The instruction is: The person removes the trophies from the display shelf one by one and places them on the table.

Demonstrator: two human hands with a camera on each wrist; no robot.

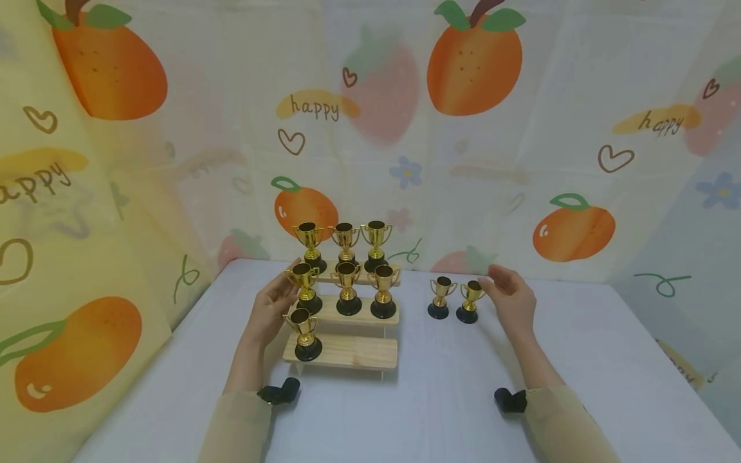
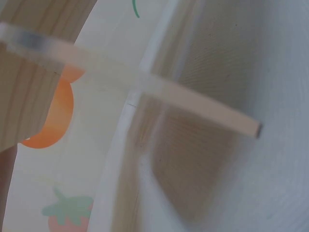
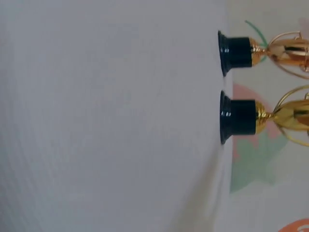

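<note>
My left hand [image 1: 272, 308] is at the left side of a three-tier wooden stand [image 1: 359, 352], its fingertips partly hidden behind the left trophy [image 1: 305, 283] of the middle tier. The fingers look extended, not curled round a trophy. Three gold trophies with black bases stand on the top tier and three on the middle one. A single trophy [image 1: 303, 334] occupies the left end of the bottom tier. My right hand [image 1: 512, 301] is raised beside a small gold trophy [image 1: 471, 301] on the table, fingers loosely bent with nothing in them. Another trophy [image 3: 289, 50] stands next to that one.
A white cloth covers the table [image 1: 440, 399]. Behind it hangs a fruit-printed curtain [image 1: 370, 173], close to the table's back edge and the stand. Black wrist cameras [image 1: 280, 391] sit at both cuffs. The stand's underside and clear supports show in the left wrist view.
</note>
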